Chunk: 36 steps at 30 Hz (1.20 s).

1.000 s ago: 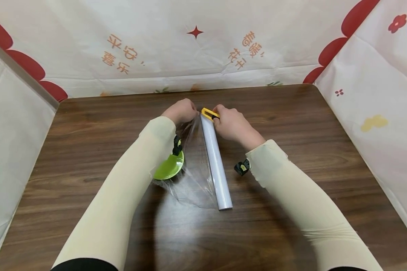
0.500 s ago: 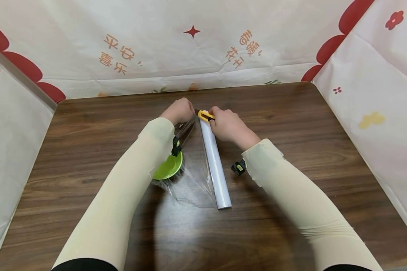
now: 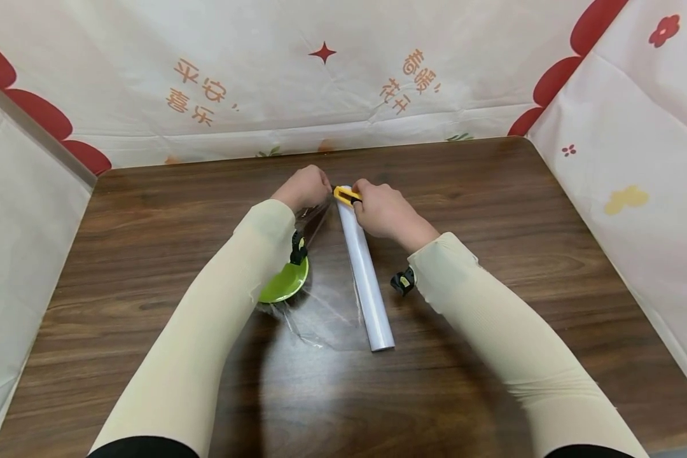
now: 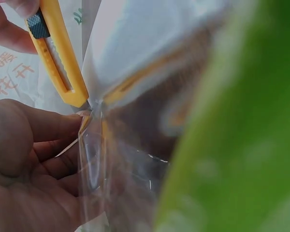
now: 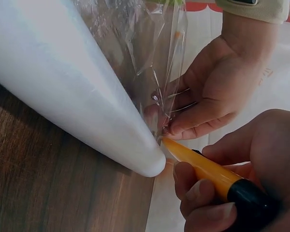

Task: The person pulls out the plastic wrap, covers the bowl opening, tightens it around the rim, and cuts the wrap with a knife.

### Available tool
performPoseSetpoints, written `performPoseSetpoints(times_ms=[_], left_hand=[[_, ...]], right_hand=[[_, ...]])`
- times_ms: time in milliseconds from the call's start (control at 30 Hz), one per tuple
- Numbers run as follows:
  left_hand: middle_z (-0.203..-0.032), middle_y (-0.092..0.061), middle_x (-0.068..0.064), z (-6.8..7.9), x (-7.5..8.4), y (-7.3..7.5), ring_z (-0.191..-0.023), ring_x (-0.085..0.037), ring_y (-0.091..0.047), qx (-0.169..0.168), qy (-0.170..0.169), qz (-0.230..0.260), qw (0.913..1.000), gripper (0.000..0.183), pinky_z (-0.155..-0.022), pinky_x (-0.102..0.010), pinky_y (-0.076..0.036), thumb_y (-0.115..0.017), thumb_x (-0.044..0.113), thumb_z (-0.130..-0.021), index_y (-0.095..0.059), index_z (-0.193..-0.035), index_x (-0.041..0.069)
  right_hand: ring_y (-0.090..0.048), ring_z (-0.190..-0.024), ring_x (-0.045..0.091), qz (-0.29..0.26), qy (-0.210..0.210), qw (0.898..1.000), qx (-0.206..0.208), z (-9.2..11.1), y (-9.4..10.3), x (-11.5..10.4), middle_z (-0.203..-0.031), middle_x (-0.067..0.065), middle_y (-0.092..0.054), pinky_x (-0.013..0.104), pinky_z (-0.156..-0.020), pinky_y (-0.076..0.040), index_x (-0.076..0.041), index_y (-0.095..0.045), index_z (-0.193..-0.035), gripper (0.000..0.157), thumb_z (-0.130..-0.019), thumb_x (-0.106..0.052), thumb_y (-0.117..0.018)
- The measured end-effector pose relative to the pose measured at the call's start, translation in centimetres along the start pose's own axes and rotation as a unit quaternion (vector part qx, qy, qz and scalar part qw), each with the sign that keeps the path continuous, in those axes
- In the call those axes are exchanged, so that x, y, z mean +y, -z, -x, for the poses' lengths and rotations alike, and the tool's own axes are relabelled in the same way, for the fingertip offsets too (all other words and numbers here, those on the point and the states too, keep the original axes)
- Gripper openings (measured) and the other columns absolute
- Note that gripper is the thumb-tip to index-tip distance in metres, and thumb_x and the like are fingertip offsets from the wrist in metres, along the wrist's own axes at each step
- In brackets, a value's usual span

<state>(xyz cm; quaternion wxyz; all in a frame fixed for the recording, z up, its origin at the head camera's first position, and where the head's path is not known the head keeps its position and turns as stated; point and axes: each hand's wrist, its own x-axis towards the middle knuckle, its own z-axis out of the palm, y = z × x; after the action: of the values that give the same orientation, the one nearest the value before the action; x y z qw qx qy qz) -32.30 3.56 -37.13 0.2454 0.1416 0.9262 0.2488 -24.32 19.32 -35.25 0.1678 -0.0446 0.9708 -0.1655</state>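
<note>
My left hand [image 3: 308,187] pinches the far corner of a clear sheet of plastic wrap [image 5: 150,53] between thumb and fingers. A yellow utility knife [image 4: 63,53] is gripped in my right hand [image 3: 385,208]. Its tip meets the wrap right beside the left fingertips, at the far end of the roll of plastic wrap [image 3: 364,280]. That white roll lies lengthwise on the table, and the sheet runs from it leftward over a green bowl [image 3: 286,282]. My left sleeve hides part of the bowl.
The brown wood-grain table [image 3: 481,356] is bordered at the back and sides by a white printed cloth [image 3: 275,70]. Dark wrist cameras [image 3: 403,281] hang below the cuffs.
The knife in my right hand has shifted left to the left fingertips. The roll's near end has swung slightly right, and the wrap near it lies looser.
</note>
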Motion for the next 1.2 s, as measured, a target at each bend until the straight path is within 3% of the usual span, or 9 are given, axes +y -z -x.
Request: performPoseSetpoints(times_ms=[300,567,700,900,1000,1200], left_hand=[[-0.1,-0.06,-0.008,-0.1,0.0,0.1,-0.078,-0.019,-0.05,0.006,0.001,-0.003,1.0,0.025,-0.067,-0.029,-0.043,-0.041,0.012,-0.098,-0.065,-0.099,0.004],[-0.075,-0.049,-0.004,-0.3,-0.2,0.0,-0.058,-0.014,-0.039,0.014,0.006,-0.01,0.9998,0.028,-0.057,-0.027,-0.037,-0.041,0.017,-0.1,-0.057,-0.079,0.008],[-0.069,-0.045,-0.002,-0.3,-0.2,0.0,-0.056,-0.014,-0.038,0.016,0.009,-0.007,0.9998,0.031,-0.056,-0.027,-0.037,-0.04,0.015,-0.1,-0.054,-0.073,0.01],[-0.073,-0.048,-0.002,-0.4,-0.2,-0.2,-0.058,-0.014,-0.04,0.005,0.016,0.02,0.9997,0.026,-0.055,-0.027,-0.038,-0.042,0.018,-0.1,-0.059,-0.084,0.007],[-0.068,-0.045,-0.001,-0.4,-0.1,-0.4,-0.055,-0.014,-0.037,-0.002,0.017,0.038,0.9991,0.027,-0.055,-0.027,-0.037,-0.042,0.018,-0.101,-0.059,-0.082,0.007],[-0.06,-0.038,0.0,-0.3,0.0,-0.4,-0.051,-0.014,-0.032,0.012,0.006,0.028,0.9995,0.034,-0.053,-0.028,-0.034,-0.039,0.012,-0.099,-0.051,-0.067,0.009]], right_hand=[[-0.051,-0.055,0.02,0.003,0.003,1.0,-0.002,0.1,0.1,0.2,-0.1,0.01,-0.063,0.029,-0.047,-0.043,-0.012,-0.04,-0.142,0.042,-0.102,-0.027,-0.039],[-0.048,-0.052,0.019,0.007,0.02,1.0,0.01,0.7,0.1,0.3,-0.087,0.009,-0.062,0.029,-0.046,-0.041,-0.011,-0.042,-0.14,0.041,-0.102,-0.026,-0.039],[-0.049,-0.053,0.019,0.008,0.025,1.0,0.015,1.0,0.1,0.3,-0.086,0.009,-0.061,0.029,-0.046,-0.042,-0.011,-0.044,-0.139,0.04,-0.101,-0.025,-0.039],[-0.051,-0.056,0.021,0.003,0.019,1.0,0.013,0.7,0.2,0.3,-0.094,0.01,-0.063,0.03,-0.048,-0.043,-0.011,-0.044,-0.139,0.041,-0.101,-0.026,-0.04],[-0.051,-0.056,0.021,0.003,0.018,1.0,0.008,0.5,0.1,0.4,-0.1,0.01,-0.063,0.03,-0.048,-0.043,-0.012,-0.043,-0.141,0.042,-0.102,-0.026,-0.039],[-0.049,-0.054,0.019,0.007,0.019,1.0,0.009,0.6,0.2,0.5,-0.095,0.009,-0.062,0.029,-0.047,-0.042,-0.013,-0.043,-0.142,0.042,-0.101,-0.025,-0.039]])
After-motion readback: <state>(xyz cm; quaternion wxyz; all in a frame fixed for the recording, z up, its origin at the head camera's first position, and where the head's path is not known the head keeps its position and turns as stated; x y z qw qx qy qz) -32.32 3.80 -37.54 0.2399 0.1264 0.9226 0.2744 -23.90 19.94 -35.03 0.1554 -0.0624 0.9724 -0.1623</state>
